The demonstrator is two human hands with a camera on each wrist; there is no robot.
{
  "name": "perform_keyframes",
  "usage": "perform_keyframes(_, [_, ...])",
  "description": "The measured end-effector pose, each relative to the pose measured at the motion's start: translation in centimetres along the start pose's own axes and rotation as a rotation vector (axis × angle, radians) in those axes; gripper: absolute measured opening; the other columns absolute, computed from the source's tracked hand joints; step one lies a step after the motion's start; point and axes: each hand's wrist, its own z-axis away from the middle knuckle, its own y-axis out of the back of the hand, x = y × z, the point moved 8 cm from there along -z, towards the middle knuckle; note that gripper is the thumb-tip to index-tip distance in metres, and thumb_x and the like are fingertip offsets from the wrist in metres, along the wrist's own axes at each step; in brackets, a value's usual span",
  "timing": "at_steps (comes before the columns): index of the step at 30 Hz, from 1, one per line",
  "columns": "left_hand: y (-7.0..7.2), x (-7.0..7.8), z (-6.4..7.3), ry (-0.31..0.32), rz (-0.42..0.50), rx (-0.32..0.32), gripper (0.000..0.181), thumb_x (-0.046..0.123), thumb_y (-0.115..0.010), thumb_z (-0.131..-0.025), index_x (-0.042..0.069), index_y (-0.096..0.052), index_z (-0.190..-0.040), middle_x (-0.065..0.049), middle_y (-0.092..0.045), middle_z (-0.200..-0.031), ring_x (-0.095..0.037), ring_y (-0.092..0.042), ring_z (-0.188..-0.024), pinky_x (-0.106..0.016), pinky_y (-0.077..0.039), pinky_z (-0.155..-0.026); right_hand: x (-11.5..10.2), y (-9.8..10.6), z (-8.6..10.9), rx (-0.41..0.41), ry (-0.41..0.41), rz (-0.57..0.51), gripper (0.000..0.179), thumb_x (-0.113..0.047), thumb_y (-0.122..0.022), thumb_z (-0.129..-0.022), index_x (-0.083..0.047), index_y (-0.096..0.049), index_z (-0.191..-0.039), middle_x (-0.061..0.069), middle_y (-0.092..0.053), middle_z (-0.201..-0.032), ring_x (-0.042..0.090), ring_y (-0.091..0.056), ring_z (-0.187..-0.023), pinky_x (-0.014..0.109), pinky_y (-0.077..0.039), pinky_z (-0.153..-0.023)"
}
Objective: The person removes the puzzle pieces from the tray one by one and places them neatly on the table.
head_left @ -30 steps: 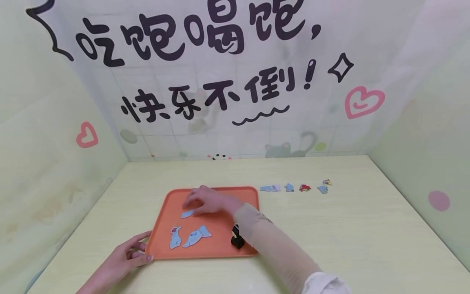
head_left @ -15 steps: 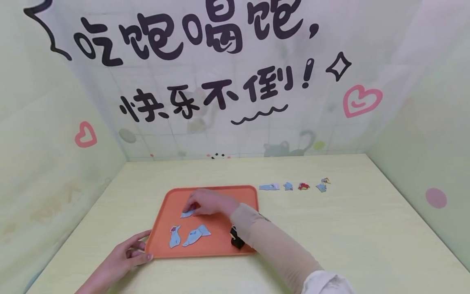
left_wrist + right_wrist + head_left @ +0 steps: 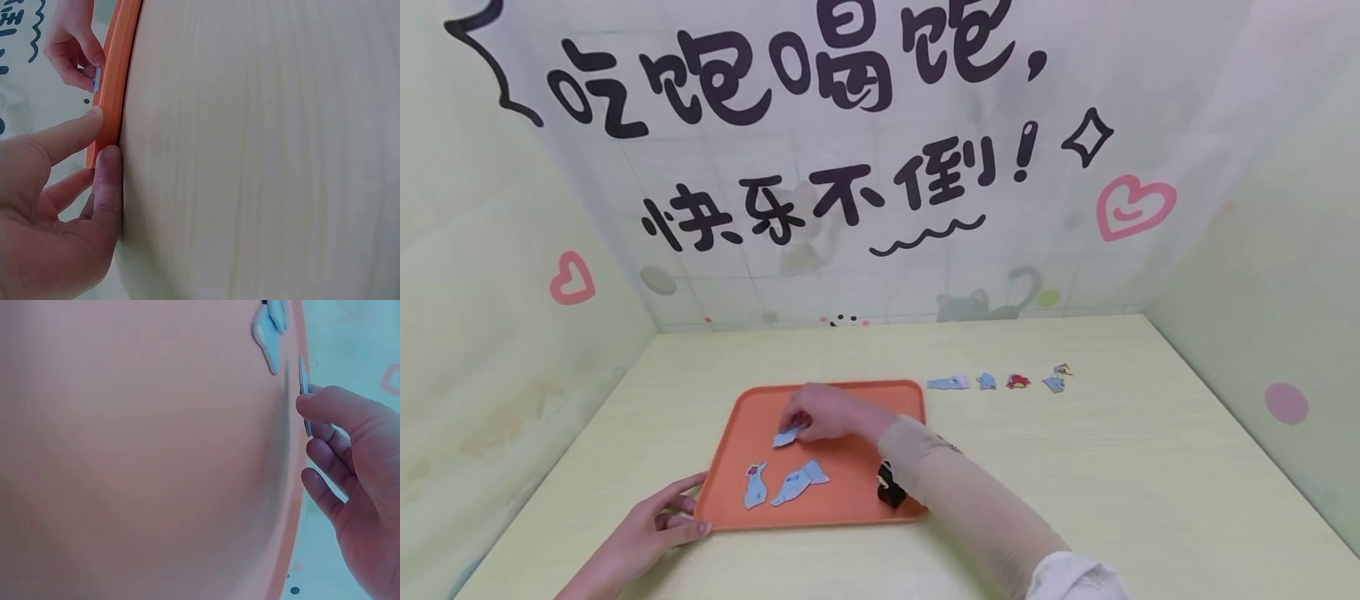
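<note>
My right hand pinches a light-blue flat puzzle piece above the orange tray. The right wrist view shows that piece edge-on between thumb and fingers, lifted off the tray surface. Two joined blue pieces lie on the tray, and left of them is a blue piece with a red mark at its top. At the tray's front left corner, my left hand grips the rim; the left wrist view has thumb and fingers on either side of the rim.
A black object sits on the tray's right side, partly behind the right sleeve. Beyond the tray, to the right, a row of small pieces lies on the table: blue, blue, red and blue. Printed walls enclose the table.
My right hand came down onto the blue piece, closed thumb and fingers on it, and has lifted it slightly. The left hand keeps its place at the tray corner.
</note>
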Motion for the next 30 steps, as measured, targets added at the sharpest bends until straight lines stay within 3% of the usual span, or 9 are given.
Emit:
perform_keyframes(9, [0.0, 0.0, -0.1, -0.009, 0.009, -0.014, 0.079, 0.022, -0.073, -0.09, 0.001, -0.031, -0.153, -0.009, -0.06, -0.111, -0.009, -0.051, -0.076, -0.022, -0.042, -0.065, 1.0, 2.2, 2.1, 0.068, -0.039, 0.105, 0.023, -0.021, -0.067, -0.093, -0.024, -0.074, -0.115, -0.009, -0.067, -0.106, 0.007, -0.053, -0.098, 0.017, -0.043, -0.088])
perform_keyframes(18, [0.0, 0.1, -0.2, -0.024, -0.013, -0.014, 0.078, 0.023, -0.073, -0.089, 0.0, -0.033, -0.152, -0.008, -0.061, -0.108, -0.009, -0.052, -0.078, -0.021, -0.044, -0.069, 2.5, 4.5, 5.3, 0.153, -0.1, 0.047, 0.024, -0.018, -0.066, -0.092, -0.025, -0.074, -0.113, -0.008, -0.065, -0.1, 0.009, -0.051, -0.096, 0.02, -0.042, -0.083])
perform_keyframes(30, [-0.1, 0.3, 0.0, -0.071, -0.029, -0.026, 0.075, 0.021, -0.072, -0.09, -0.001, -0.034, -0.151, -0.009, -0.062, -0.108, -0.007, -0.054, -0.079, -0.02, -0.045, -0.07, 4.1, 7.7, 11.0, 0.336, -0.14, 0.016, 0.023, -0.013, -0.069, -0.087, -0.019, -0.076, -0.108, -0.004, -0.067, -0.101, 0.011, -0.052, -0.095, 0.028, -0.045, -0.084])
